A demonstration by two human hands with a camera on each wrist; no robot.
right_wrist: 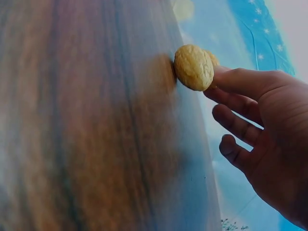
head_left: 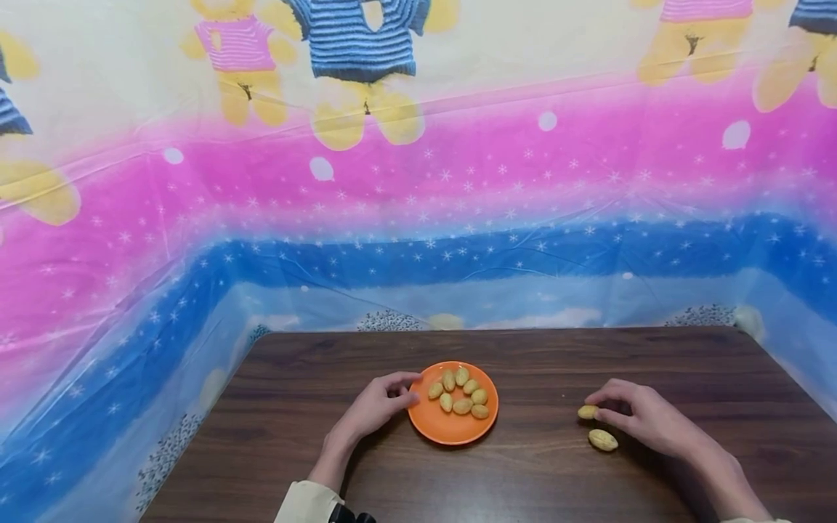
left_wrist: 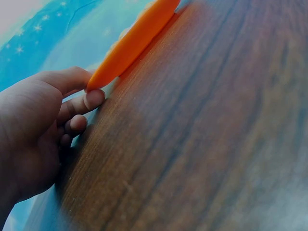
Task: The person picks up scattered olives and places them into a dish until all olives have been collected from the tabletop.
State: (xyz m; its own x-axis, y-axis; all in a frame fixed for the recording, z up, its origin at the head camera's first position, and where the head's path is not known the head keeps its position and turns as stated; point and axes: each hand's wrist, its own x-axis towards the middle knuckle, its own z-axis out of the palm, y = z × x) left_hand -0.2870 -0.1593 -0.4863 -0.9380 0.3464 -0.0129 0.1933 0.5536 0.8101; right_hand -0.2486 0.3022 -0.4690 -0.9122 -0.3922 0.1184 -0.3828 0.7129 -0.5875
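My left hand pinches the left rim of a round orange plate between thumb and fingers. In the left wrist view the plate shows edge-on, its rim between the fingertips. Several small, oval, yellow-brown nut-like pieces lie on it. To the right, my right hand pinches one such piece between thumb and forefinger, at or just above the table. A second loose piece, wrinkled on its surface, lies nearer to me. In the right wrist view this nearer piece partly hides the pinched one.
Everything stands on a dark brown wood-grain table with rounded far corners. Behind and beside it hangs a printed cloth in pink, blue and cream, with bear figures and snowflakes. Bare tabletop lies between the plate and the loose pieces.
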